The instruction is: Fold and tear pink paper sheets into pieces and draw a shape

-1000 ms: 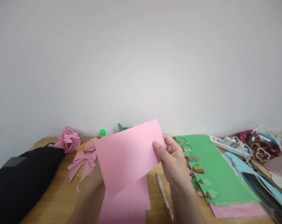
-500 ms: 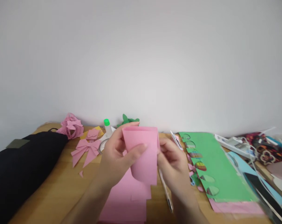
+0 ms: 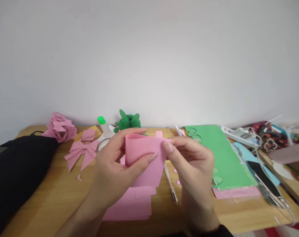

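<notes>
A folded sheet of pink paper (image 3: pixel 146 148) is held up between both hands, its left side curving round in a loop. My left hand (image 3: pixel 115 168) grips that looped side, thumb across the front and fingers behind. At the upper right corner my right hand (image 3: pixel 191 164) pinches the paper between thumb and fingers. Beneath them, more pink sheets (image 3: pixel 129 207) lie stacked on the wooden table. Just right of the stack rests a white pen (image 3: pixel 171 186).
At left are a black cloth item (image 3: pixel 23 177), a pink paper bow (image 3: pixel 82 151) and a crumpled-looking pink paper piece (image 3: pixel 60 127). Behind stand a glue stick (image 3: pixel 102 123) and a green paper figure (image 3: pixel 128 120). A green sheet (image 3: pixel 223 158) and power strip (image 3: pixel 239 136) lie right.
My right hand has shifted up to the paper's upper right corner, pinching it. The paper's loop has opened more on the left. The view has tilted down and turned slightly right.
</notes>
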{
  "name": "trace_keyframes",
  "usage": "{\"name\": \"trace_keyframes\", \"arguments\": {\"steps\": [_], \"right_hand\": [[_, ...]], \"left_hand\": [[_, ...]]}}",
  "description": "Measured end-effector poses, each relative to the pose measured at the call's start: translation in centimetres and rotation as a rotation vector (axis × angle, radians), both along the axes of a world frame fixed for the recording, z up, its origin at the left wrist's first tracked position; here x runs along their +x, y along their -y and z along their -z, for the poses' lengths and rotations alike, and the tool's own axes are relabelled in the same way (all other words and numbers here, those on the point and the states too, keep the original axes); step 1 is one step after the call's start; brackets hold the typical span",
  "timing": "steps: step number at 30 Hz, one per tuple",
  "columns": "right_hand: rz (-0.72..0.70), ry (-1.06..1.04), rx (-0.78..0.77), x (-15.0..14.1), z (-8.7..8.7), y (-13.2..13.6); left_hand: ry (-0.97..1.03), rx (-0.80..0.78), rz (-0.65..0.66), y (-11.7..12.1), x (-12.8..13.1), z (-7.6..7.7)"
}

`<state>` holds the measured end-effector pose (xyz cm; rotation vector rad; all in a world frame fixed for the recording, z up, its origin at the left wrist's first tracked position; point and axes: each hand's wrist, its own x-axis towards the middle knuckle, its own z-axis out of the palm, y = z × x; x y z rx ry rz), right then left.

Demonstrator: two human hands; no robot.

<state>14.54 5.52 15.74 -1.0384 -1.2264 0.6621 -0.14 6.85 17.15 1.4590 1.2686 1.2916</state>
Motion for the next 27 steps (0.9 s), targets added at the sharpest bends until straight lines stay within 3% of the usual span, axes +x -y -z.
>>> {"name": "trace_keyframes", "arguments": {"steps": [13, 27], "right_hand": [[0.108, 0.169, 0.048, 0.12, -0.72, 0.56], [0.107, 0.19, 0.059, 0.19, -0.74, 0.57]], "left_hand": [[-0.013, 0.02, -0.057, 0.64, 0.07, -0.19], [0.0, -0.015, -0.036, 0.72, 0.27, -0.52]]}}
